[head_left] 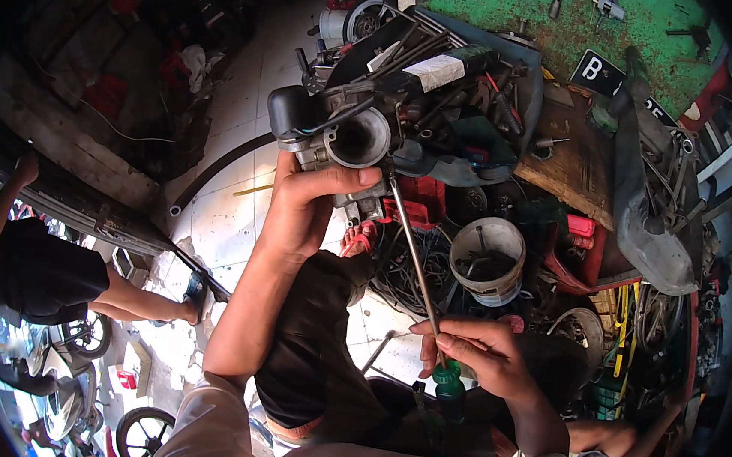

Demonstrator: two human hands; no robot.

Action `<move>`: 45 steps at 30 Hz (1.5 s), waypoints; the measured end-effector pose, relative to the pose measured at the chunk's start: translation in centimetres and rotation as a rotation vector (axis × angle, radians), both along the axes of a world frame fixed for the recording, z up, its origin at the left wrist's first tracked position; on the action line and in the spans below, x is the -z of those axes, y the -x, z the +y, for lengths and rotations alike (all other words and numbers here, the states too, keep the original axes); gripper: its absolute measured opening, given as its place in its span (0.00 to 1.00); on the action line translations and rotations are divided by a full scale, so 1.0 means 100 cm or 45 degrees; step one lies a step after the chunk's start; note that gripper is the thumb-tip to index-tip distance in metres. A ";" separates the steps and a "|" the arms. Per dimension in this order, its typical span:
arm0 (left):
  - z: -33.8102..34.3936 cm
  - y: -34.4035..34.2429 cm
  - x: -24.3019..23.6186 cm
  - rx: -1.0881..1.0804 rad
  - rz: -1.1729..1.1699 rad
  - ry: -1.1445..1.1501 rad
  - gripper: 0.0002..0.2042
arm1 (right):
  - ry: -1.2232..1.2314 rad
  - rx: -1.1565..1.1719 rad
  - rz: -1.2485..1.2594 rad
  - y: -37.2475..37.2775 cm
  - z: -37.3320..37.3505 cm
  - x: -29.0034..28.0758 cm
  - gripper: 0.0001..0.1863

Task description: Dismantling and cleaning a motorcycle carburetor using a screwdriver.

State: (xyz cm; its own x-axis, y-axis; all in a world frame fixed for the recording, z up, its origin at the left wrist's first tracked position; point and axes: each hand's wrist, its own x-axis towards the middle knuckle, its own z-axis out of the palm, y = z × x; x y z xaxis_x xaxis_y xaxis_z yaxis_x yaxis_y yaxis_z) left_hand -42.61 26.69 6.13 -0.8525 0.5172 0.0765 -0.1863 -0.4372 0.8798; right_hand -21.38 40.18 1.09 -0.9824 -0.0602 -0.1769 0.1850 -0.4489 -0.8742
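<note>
My left hand (306, 202) grips a grey metal carburetor (374, 143) from its near side, thumb lying along the body. The round intake mouth faces up toward me, and a black cap (291, 113) sits at its left. My right hand (486, 358) pinches the lower shaft of a long screwdriver (412, 262), just above its green handle (451, 385). The shaft slants up to the carburetor's right side, where the tip meets it near a screw; whether it is seated in the slot is too small to tell.
Beyond the carburetor is a tray (527, 95) heaped with tools. A dirty white bucket (487, 268) stands at right of the screwdriver, beside coiled cables (405, 275). A green workbench (521, 9) lies at the far right. Another person (35, 276) stands at left; a person's limbs show at lower right.
</note>
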 end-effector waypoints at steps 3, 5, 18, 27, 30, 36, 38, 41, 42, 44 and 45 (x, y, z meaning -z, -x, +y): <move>0.003 -0.005 -0.003 0.025 0.030 0.089 0.26 | -0.002 -0.050 0.008 -0.001 0.003 0.006 0.11; 0.001 -0.005 -0.002 0.098 0.000 0.093 0.25 | -0.174 -0.082 0.069 -0.001 0.008 0.010 0.08; 0.011 -0.022 0.002 0.118 0.049 0.149 0.22 | -0.035 -0.140 -0.043 -0.001 0.001 0.005 0.14; 0.009 -0.035 0.001 0.227 -0.134 0.033 0.18 | -0.062 -0.165 -0.033 -0.013 0.003 -0.005 0.05; 0.000 -0.037 0.008 0.275 -0.177 0.010 0.17 | -0.014 -0.140 -0.012 -0.023 -0.011 -0.010 0.05; -0.010 -0.068 0.022 0.311 -0.343 -0.024 0.18 | -0.281 0.105 -0.270 -0.056 -0.032 -0.013 0.09; -0.012 -0.076 0.035 0.327 -0.368 -0.023 0.20 | -0.654 0.283 -0.058 -0.063 -0.038 -0.007 0.06; -0.010 -0.086 0.035 0.330 -0.398 -0.022 0.21 | -0.906 0.632 0.034 -0.043 -0.040 -0.026 0.09; -0.007 -0.090 0.036 0.311 -0.333 -0.062 0.22 | -0.964 0.731 0.054 -0.032 -0.038 -0.029 0.10; -0.006 -0.093 0.033 0.321 -0.284 -0.104 0.25 | -1.038 0.863 0.140 -0.010 -0.032 -0.026 0.13; -0.002 -0.094 0.038 0.268 -0.151 -0.104 0.32 | -0.995 0.899 0.197 -0.001 -0.033 -0.026 0.12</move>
State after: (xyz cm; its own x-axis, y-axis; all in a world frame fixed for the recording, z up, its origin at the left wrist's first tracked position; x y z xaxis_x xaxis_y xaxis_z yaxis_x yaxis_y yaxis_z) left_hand -33.19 26.47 2.30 -0.7321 0.6804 0.0314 -0.3805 -0.4467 0.8097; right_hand -21.30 36.84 3.70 -0.7656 0.6084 0.2093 -0.0356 0.2848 -0.9579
